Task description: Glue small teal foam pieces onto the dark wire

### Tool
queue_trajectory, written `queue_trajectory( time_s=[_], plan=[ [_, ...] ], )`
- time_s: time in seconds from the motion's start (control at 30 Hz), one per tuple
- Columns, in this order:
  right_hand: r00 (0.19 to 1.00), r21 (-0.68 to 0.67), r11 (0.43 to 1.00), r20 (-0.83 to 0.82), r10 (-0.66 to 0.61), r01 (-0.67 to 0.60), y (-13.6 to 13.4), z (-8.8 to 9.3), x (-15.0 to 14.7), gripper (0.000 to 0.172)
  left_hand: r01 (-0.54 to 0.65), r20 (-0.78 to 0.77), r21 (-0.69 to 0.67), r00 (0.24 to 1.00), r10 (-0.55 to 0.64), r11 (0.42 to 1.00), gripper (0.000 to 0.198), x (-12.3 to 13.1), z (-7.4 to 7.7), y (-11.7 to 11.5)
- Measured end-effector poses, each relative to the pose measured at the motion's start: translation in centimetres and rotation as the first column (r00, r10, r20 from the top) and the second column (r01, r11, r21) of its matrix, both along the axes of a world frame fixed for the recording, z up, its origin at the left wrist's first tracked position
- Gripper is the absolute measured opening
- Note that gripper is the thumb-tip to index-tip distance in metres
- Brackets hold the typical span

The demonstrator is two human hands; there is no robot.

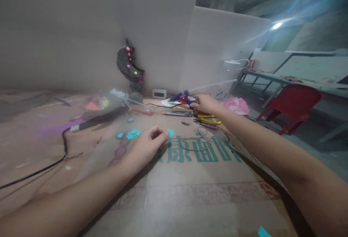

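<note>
My left hand (153, 141) is in a pinch above the printed cardboard sheet (168, 193), with a small turquoise cut-out piece (170, 132) at its fingertips. Left of that hand lie more turquoise pieces (133, 133), some grouped together. Farther back, my right hand (206, 103) grips the handle of a blue hot glue gun (178, 96). A long translucent glue stick (217, 83) sticks out of its rear, and a white scrap lies under the nozzle. The fingers partly hide the handle.
Yellow-handled pliers (209, 119), a pen-like tool (178, 114) and looped string (197, 144) lie near my right arm. A dark crescent ornament (129, 63) stands against the wall, beside a small white clock (159, 93). Black cable (35, 172) crosses the left side; a red chair (295, 103) stands right.
</note>
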State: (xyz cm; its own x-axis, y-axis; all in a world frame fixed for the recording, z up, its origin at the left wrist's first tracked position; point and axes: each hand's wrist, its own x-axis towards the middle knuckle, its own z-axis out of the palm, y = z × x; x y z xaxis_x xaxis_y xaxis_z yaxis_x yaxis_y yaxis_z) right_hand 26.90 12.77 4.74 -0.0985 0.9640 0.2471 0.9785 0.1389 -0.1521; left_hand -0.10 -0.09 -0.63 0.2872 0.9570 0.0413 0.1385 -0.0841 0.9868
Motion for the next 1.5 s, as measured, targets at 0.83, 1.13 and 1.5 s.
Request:
queue_trajectory(
  time_s=[0.83,1.13,1.5],
  plan=[
    [0.851,-0.129,0.851,-0.224,0.476,-0.509,-11.0,-3.1,2.2,0.014,-0.009,-0.103,0.07,0.995,0.016,0.997,0.025,-0.2,0.7,-0.2],
    [0.824,0.045,0.96,-0.502,0.262,-0.278,-12.0,-1.4,1.5,0.019,0.005,-0.102,0.053,0.995,0.001,0.999,0.026,-0.2,0.5,-0.2],
    [0.865,-0.016,0.941,-0.399,0.305,-0.339,-13.3,-1.6,-0.4,0.029,0.009,-0.054,0.04,0.998,-0.007,0.999,0.024,-0.1,0.7,-0.4]
  ],
)
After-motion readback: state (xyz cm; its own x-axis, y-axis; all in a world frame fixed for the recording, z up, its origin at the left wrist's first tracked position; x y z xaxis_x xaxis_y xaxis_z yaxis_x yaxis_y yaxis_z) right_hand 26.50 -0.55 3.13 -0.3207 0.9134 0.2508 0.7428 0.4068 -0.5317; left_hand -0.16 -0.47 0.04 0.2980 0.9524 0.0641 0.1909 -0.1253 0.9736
